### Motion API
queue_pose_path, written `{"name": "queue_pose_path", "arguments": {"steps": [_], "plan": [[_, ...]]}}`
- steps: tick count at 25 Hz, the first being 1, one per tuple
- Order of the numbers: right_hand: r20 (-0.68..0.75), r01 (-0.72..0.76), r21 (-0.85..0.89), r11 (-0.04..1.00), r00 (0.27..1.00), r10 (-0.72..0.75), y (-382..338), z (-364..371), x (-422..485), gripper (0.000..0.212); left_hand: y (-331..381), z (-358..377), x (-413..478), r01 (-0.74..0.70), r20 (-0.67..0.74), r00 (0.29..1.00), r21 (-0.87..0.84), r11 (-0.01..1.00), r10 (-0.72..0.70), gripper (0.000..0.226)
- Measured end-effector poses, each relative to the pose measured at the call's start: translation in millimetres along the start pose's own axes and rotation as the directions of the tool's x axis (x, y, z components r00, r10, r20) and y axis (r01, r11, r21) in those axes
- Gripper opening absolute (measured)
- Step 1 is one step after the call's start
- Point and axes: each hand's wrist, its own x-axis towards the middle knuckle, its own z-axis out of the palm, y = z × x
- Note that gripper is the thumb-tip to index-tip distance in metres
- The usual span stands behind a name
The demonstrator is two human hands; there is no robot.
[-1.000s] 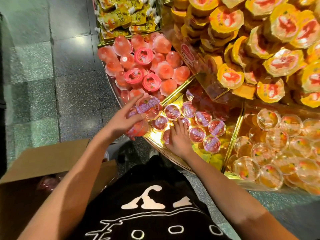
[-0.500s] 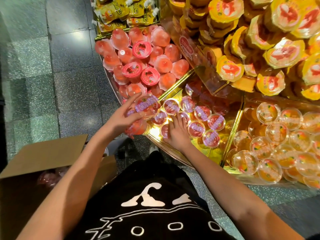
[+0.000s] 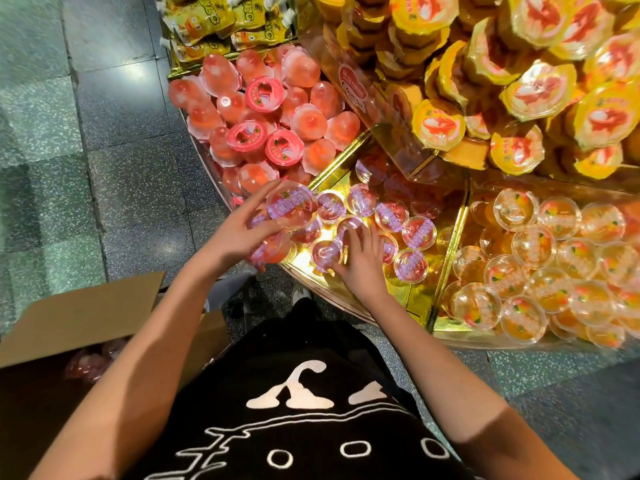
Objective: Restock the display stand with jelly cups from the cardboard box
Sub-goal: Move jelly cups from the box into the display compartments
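Head view: left fingers (image 3: 258,202) clasp jelly cups (image 3: 294,209); right fingers (image 3: 360,237) lie flat on others.

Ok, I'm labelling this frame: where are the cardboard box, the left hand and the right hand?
cardboard box (image 3: 83,317): head view, open flap.
left hand (image 3: 235,239): head view, its back.
right hand (image 3: 362,271): head view, its back.

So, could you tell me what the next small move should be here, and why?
Probably the right hand, resting on the shelved cups, should take one cup from the stack the left hand holds and set it on the bare gold floor near the front edge.
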Motion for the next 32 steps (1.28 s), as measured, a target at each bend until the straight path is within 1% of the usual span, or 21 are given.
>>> {"name": "queue_pose_path", "arguments": {"steps": [2, 4, 6, 8, 10, 13, 16, 18, 21, 24, 27, 30, 32], "plan": [[-0.069, -0.039, 0.222, 0.974, 0.996, 0.055, 2.6, -19.7, -17.3, 0.083, -0.1, 8.2, 5.8, -0.010, 0.070, 0.998, 0.039, 0.999, 0.007, 0.075], [-0.046, -0.008, 0.401, 0.916, 0.999, 0.028, 0.9, -44.1, -32.9, 0.081, 0.7, 20.9, 9.9, -0.030, 0.160, 0.987, 0.081, 0.996, 0.017, 0.074], [0.008, 0.028, 0.472, 0.881, 0.999, -0.036, -6.0, -67.2, -43.3, 0.083, 1.1, 34.3, 12.3, -0.051, 0.247, 0.969, 0.107, 0.993, 0.023, 0.069], [0.038, 0.047, 0.528, 0.848, 0.996, -0.079, -11.2, -86.9, -50.9, 0.087, 2.9, 48.9, 13.1, -0.095, 0.339, 0.940, 0.163, 0.982, 0.034, 0.067], [0.058, 0.066, 0.565, 0.822, 0.991, -0.119, -11.1, -99.4, -57.0, 0.087, 5.9, 61.9, 13.7, -0.106, 0.403, 0.915, 0.189, 0.976, 0.022, 0.067], [0.097, 0.061, 0.517, 0.854, 0.987, -0.130, -2.5, -105.1, -63.9, 0.085, 12.6, 76.7, 18.8, -0.112, 0.473, 0.881, 0.200, 0.973, 0.005, 0.069], [0.156, 0.069, 0.368, 0.927, 0.979, -0.135, 6.5, -103.7, -66.6, 0.092, 16.2, 90.6, 20.1, -0.125, 0.514, 0.857, 0.253, 0.959, -0.024, 0.072], [0.169, 0.080, 0.293, 0.953, 0.976, -0.134, 10.4, -101.5, -69.0, 0.092, 15.8, 98.0, 20.3, -0.086, 0.507, 0.860, 0.246, 0.965, -0.052, 0.066], [0.123, 0.018, 0.345, 0.938, 0.990, -0.064, 15.2, -94.7, -73.2, 0.088, 11.0, 102.3, 22.6, -0.001, 0.525, 0.843, 0.222, 0.975, -0.119, 0.056], [0.113, -0.075, 0.430, 0.900, 0.993, 0.028, 17.5, -80.7, -74.9, 0.085, 3.9, 98.4, 26.2, 0.085, 0.472, 0.855, 0.286, 0.954, -0.217, 0.057], [0.127, -0.107, 0.411, 0.905, 0.990, 0.059, 13.2, -62.3, -68.4, 0.085, -4.9, 90.1, 24.0, 0.126, 0.415, 0.869, 0.343, 0.931, -0.271, 0.064], [0.029, -0.149, 0.313, 0.938, 0.989, 0.147, 14.0, -48.8, -59.7, 0.084, -8.1, 74.5, 20.7, 0.138, 0.314, 0.912, 0.376, 0.916, -0.266, 0.063], [-0.039, -0.165, 0.177, 0.970, 0.984, 0.175, 22.6, -41.6, -55.4, 0.078, -5.5, 65.2, 18.4, 0.140, 0.274, 0.928, 0.374, 0.917, -0.254, 0.063]]}}
